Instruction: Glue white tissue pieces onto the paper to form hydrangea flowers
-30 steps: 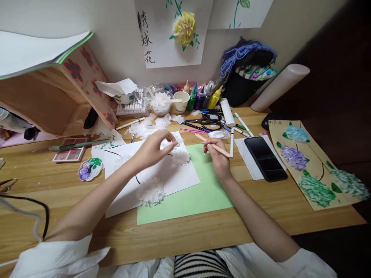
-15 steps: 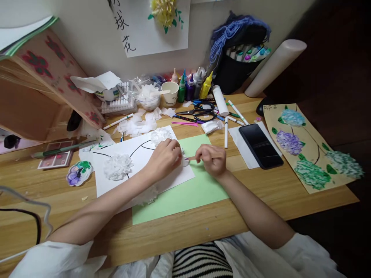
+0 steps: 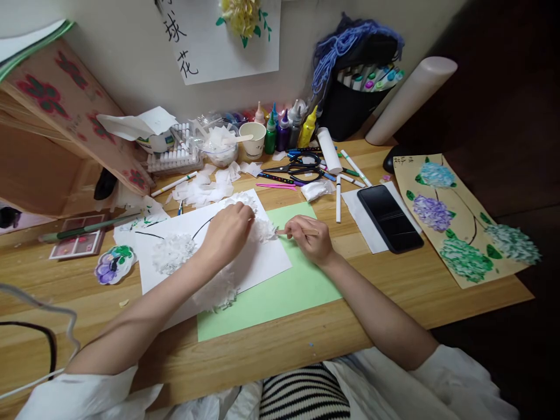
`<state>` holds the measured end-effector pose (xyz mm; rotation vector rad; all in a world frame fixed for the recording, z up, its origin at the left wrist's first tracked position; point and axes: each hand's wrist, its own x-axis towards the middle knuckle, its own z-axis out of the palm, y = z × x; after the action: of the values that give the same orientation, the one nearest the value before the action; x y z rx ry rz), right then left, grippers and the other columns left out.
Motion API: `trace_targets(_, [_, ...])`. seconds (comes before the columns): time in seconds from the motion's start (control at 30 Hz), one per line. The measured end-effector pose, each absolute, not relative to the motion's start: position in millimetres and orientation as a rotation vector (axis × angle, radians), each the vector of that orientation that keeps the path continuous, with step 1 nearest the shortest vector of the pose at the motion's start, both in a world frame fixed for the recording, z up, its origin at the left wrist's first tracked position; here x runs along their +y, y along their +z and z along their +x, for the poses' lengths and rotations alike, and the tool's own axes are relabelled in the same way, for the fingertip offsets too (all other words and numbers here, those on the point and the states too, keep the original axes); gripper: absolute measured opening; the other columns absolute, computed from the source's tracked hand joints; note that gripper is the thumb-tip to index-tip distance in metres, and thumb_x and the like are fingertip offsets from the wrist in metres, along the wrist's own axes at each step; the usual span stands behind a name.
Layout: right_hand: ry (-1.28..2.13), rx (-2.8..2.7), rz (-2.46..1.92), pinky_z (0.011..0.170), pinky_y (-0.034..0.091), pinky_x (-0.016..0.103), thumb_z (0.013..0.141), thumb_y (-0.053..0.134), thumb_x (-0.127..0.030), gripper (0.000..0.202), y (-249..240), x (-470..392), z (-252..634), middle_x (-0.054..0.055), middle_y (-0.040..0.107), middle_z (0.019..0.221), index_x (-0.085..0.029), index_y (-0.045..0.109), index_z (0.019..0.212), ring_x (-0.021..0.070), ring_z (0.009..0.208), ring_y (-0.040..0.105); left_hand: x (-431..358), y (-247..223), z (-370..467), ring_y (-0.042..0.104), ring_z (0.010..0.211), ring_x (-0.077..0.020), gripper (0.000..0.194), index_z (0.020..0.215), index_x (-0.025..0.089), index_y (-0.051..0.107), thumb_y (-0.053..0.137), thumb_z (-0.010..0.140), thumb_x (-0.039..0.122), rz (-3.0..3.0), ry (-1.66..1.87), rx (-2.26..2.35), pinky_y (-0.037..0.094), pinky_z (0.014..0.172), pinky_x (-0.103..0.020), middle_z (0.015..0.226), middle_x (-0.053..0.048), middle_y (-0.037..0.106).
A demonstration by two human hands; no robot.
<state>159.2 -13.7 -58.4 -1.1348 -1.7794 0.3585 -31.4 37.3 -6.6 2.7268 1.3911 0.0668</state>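
Note:
My right hand [image 3: 311, 238] is closed around a flat wooden craft stick [image 3: 282, 232], whose tip touches the edge of a white ruffled paper flower [image 3: 263, 231]. Over the white sheet [image 3: 266, 267], my left hand [image 3: 231, 227] hovers with fingers bent downward beside that flower; its fingertips are hidden behind the hand. More white flowers are stuck on the sheet: one at the left [image 3: 172, 254], one at the top [image 3: 240, 200] and one by the lower edge [image 3: 219, 290]. Black drawn stems run between them. A light green sheet [image 3: 301, 291] lies underneath.
Behind the sheets are torn tissue pieces [image 3: 205, 188], a paper cup [image 3: 252, 140], paint bottles [image 3: 283, 133], black scissors [image 3: 301, 168] and scattered markers [image 3: 338, 198]. A phone [image 3: 389, 219] and a finished flower picture [image 3: 464, 233] lie to the right. A paint palette [image 3: 114, 264] sits at left.
My left hand has moved left, away from the stick's tip, uncovering the right-hand flower. My right hand, still holding the stick, has shifted slightly left. The view has turned a little.

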Motion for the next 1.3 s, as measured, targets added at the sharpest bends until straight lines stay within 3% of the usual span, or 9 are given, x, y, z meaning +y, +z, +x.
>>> trace_targets(0.23, [0.534,-1.726,-1.232,0.057,0.041,0.023,0.093,0.036,-0.027,0.033,-60.0,-12.5,158.3,-0.001,0.057,0.057,-0.019,0.052,0.065,0.0105,0.056,0.056,51.5,-9.4,-67.7,0.058,0.076,-0.0210,0.012,0.076,0.018,0.063,0.063,0.068,0.027,2.231,-0.299,1.634,0.036,0.056,-0.027,0.081,-0.005,0.065])
trace_targets(0.43, [0.787,-1.461,-1.368,0.046,0.039,0.021,0.092,0.036,-0.040,0.038,-60.6,-2.7,151.5,-0.003,0.052,0.050,-0.019,0.051,0.064,0.0088,0.046,0.052,66.2,-20.4,-71.8,0.059,0.070,-0.0174,0.015,0.071,0.017,0.066,0.069,0.060,0.027,2.119,-0.249,1.504,0.039,0.057,-0.025,0.074,-0.002,0.066])
trace_targets(0.63, [0.809,-1.222,-1.296,0.042,0.037,0.021,0.091,0.034,-0.046,0.044,-67.7,-6.0,151.3,-0.002,0.053,0.048,-0.018,0.053,0.063,0.0084,0.042,0.049,72.1,-19.2,-68.4,0.059,0.068,-0.0184,0.013,0.069,0.017,0.066,0.069,0.059,0.026,2.165,-0.349,1.474,0.037,0.054,-0.025,0.073,-0.004,0.066])
trace_targets(0.8, [0.625,-1.294,-1.171,0.042,0.037,0.023,0.093,0.031,-0.039,0.046,-70.7,-18.1,157.1,-0.002,0.052,0.046,-0.019,0.053,0.058,0.0091,0.041,0.047,73.4,-17.2,-65.2,0.059,0.069,-0.0186,0.013,0.069,0.017,0.067,0.069,0.059,0.026,2.176,-0.394,1.469,0.036,0.053,-0.025,0.073,-0.004,0.067])
trace_targets(1.03, [0.372,-1.772,-1.008,0.053,0.043,0.026,0.092,0.032,-0.022,0.037,-65.9,-20.0,155.0,0.001,0.060,0.055,-0.020,0.055,0.063,0.0123,0.053,0.057,73.8,-15.1,-64.4,0.060,0.071,-0.0187,0.014,0.071,0.017,0.068,0.068,0.061,0.027,2.191,-0.432,1.464,0.037,0.054,-0.024,0.076,-0.005,0.068])
trace_targets(1.3, [0.298,-1.802,-1.091,0.055,0.045,0.026,0.092,0.034,-0.022,0.033,-66.8,-16.6,156.0,0.002,0.061,0.056,-0.021,0.054,0.065,0.0135,0.055,0.058,71.4,-8.8,-60.8,0.061,0.073,-0.0200,0.013,0.072,0.017,0.069,0.067,0.063,0.026,2.211,-0.465,1.457,0.038,0.056,-0.024,0.078,-0.006,0.069])
